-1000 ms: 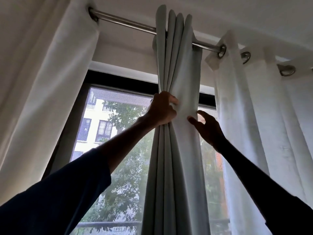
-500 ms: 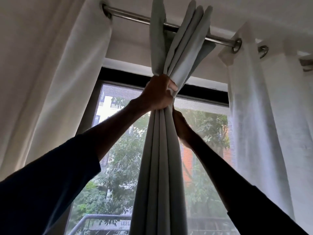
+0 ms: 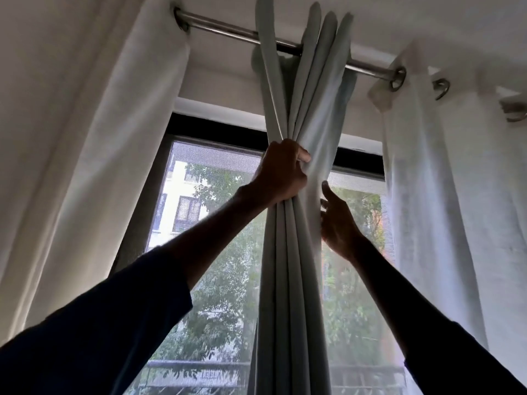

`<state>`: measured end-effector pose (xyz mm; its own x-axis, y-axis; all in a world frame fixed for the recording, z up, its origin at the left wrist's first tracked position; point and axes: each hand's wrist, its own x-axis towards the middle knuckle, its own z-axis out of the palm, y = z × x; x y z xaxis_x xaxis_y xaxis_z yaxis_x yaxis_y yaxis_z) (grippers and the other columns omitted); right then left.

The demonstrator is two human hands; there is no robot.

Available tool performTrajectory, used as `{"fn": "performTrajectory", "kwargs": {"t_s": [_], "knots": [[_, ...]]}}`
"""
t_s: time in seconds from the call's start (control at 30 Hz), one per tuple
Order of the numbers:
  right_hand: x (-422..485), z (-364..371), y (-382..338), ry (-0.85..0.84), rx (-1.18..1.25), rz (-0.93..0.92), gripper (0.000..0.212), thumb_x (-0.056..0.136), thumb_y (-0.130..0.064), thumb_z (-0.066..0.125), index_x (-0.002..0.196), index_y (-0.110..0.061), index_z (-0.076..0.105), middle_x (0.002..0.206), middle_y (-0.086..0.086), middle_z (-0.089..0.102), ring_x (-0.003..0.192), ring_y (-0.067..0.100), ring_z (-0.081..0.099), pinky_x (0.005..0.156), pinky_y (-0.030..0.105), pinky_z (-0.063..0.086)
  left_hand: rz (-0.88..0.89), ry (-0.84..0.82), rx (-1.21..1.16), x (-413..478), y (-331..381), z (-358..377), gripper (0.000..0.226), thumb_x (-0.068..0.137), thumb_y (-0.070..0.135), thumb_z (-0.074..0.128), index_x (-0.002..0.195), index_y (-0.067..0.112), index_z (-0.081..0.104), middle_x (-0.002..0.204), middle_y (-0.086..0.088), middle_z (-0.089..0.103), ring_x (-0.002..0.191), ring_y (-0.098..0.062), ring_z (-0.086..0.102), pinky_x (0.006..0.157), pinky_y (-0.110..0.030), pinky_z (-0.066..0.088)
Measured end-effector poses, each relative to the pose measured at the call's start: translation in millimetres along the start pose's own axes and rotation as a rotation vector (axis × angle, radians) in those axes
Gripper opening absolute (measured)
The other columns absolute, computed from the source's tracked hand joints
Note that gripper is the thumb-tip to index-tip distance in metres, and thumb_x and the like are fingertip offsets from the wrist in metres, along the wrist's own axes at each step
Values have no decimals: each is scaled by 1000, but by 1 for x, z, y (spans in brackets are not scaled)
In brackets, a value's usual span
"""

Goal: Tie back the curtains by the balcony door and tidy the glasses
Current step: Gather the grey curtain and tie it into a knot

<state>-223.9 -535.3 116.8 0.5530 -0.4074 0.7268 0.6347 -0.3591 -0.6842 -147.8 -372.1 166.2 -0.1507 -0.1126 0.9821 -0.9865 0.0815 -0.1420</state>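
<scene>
A pale grey-green curtain (image 3: 293, 280) hangs in gathered folds from a metal rod (image 3: 228, 31) in front of the window. My left hand (image 3: 281, 172) grips the bunched folds high up, fingers curled round them. My right hand (image 3: 338, 220) is at the curtain's right edge just below, fingers spread and loosely extended, fingertips touching the fabric. No glasses are in view.
A white sheer curtain (image 3: 94, 138) hangs at the left and another white sheer curtain (image 3: 445, 209) at the right, on eyelet rings. Behind is a dark-framed window (image 3: 216, 129) with trees, a building and a balcony railing (image 3: 199, 374) outside.
My right hand has come out from behind the folds to the curtain's right edge, fingers now spread. My left hand keeps its grip on the bunched folds. The view has shifted slightly.
</scene>
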Motion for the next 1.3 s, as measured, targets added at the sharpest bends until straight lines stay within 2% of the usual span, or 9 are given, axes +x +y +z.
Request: {"fn": "performTrajectory", "kwargs": {"t_s": [0.1,0.2,0.3,0.47,0.63,0.83,1.0,1.17,1.3], "knots": [[-1,4,-2,-20,56,10,50,98,-46,56,132,-9,64,126,14,69,118,31,65,104,44,51,5,-10,-22,2,0,-2,36,78,2,56,108,9,75,108,-4,74,103,-11,68,92,-14,49],[0,11,-1,-90,89,4,51,99,-43,57,135,-8,61,135,18,62,128,35,57,113,49,41,2,-2,-63,1,2,-6,36,79,-2,55,106,10,76,105,-4,75,101,-9,68,85,-2,43],[-2,21,6,-128,130,9,50,99,-46,56,132,-9,64,131,18,64,120,34,62,106,46,47,6,-28,-117,-2,1,-10,37,82,-3,54,109,10,75,109,-3,74,105,-5,66,88,3,39],[-5,34,21,-184,190,20,44,106,-37,42,100,-14,79,98,9,77,90,20,74,75,32,59,30,-36,-160,-5,-3,-15,36,83,-4,54,111,8,74,111,-3,73,106,-4,66,95,-5,43],[-3,31,29,-203,148,47,41,107,-38,42,116,-13,73,115,10,73,105,23,71,87,36,57,4,-43,-134,-7,-7,-15,35,84,-4,56,111,9,74,112,-3,73,106,-4,66,89,3,38],[-4,12,14,-157,40,68,36,91,-35,62,118,-12,70,112,9,75,97,20,73,77,30,60,-12,-49,-119,-14,-13,-9,39,81,-3,56,113,11,74,114,-3,72,107,-5,65,87,5,37],[-6,7,6,-211,51,48,27,81,-17,66,107,-8,70,91,6,78,77,17,75,66,28,59,-67,-63,-66,-27,-21,-1,45,75,6,58,113,23,74,113,2,72,105,-8,67,93,-16,50],[-7,4,5,-218,53,66,18,83,-17,65,96,-10,77,92,8,78,76,19,75,66,29,60,-91,-60,-41,-38,-20,2,46,72,16,56,114,27,73,117,6,70,110,-4,62,96,-15,46],[-9,-1,7,-239,76,85,22,86,-20,60,98,-10,76,90,7,77,75,18,75,64,28,59,-51,-118,-146,-38,-13,-3,51,68,14,53,114,24,73,121,8,69,116,-1,60,102,-19,45]]}}
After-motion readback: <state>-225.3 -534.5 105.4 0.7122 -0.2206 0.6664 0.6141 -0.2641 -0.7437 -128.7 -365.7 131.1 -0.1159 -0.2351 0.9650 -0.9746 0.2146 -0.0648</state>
